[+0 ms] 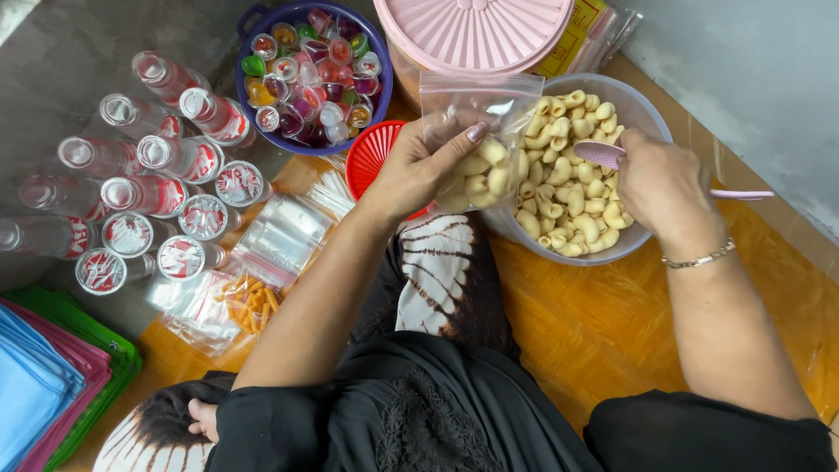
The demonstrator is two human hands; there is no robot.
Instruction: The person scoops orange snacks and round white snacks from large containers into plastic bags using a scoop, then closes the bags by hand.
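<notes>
Near us: stack of clear flat zip bags (280,236) on the orange mat (612,323), small clear water bottles (140,192) left of them. Our left hand (419,166) pinches a clear plastic zip bag (481,131) part-filled with pale shell-shaped crackers. Right hand (660,188) grips a pink plastic spoon (603,155) over the clear round bowl (642,109) of crackers. Further off: purple basin of jelly cups (310,74).
</notes>
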